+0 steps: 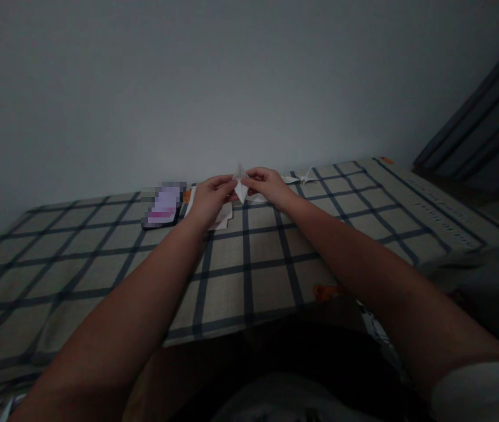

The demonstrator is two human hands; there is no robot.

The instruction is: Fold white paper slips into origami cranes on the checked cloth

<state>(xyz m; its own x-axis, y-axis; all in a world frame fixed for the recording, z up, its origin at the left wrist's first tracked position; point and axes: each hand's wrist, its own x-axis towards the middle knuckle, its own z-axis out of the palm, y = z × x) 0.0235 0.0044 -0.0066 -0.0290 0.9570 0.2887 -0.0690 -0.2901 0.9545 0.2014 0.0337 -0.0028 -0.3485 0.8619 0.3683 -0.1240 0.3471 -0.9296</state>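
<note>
A white folded paper piece [241, 189], diamond-shaped with pointed ends, is held upright between both hands above the table. My left hand [213, 194] pinches its left edge with thumb and fingers. On the opposite edge, the thumb and fingers of my right hand [269, 184] are closed. White paper sheets [223, 220] lie under and beside my left hand, partly covered by it. Just right of my right hand sits a folded paper crane [307, 176], with another white folded paper piece [290, 179] next to it, partly hidden.
A phone [164, 204] with a lit, blurred screen lies left of the papers. The checked tablecloth [249, 281] covers the table, whose far edge meets a plain wall [232, 82]. A dark curtain [482, 111] hangs at the right.
</note>
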